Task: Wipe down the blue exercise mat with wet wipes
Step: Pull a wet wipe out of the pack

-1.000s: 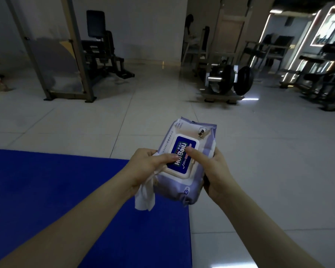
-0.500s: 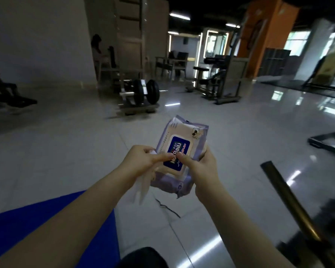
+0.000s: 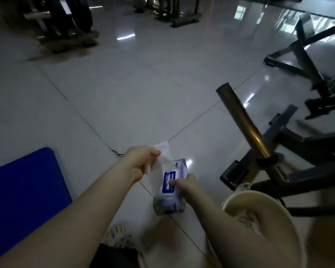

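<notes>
A corner of the blue exercise mat [image 3: 23,190] lies on the tiled floor at the lower left. My right hand [image 3: 186,185] grips a purple-and-white pack of wet wipes [image 3: 170,190] low over the floor, thumb on its blue label. My left hand [image 3: 141,163] pinches a white wet wipe [image 3: 161,161] and holds it just above the pack, its lower end over the pack's lid. Both hands are to the right of the mat.
A metal bar [image 3: 244,122] on a dark equipment frame [image 3: 290,171] juts up at the right. A cream round bowl-like object [image 3: 259,219] sits by my right forearm. A weight rack [image 3: 62,22] stands at the far left. A perforated shoe [image 3: 120,236] shows below.
My view has swung right and down, so the mat is now only a corner at left. The pack has dropped toward the floor. My left hand has lifted away with the wipe.
</notes>
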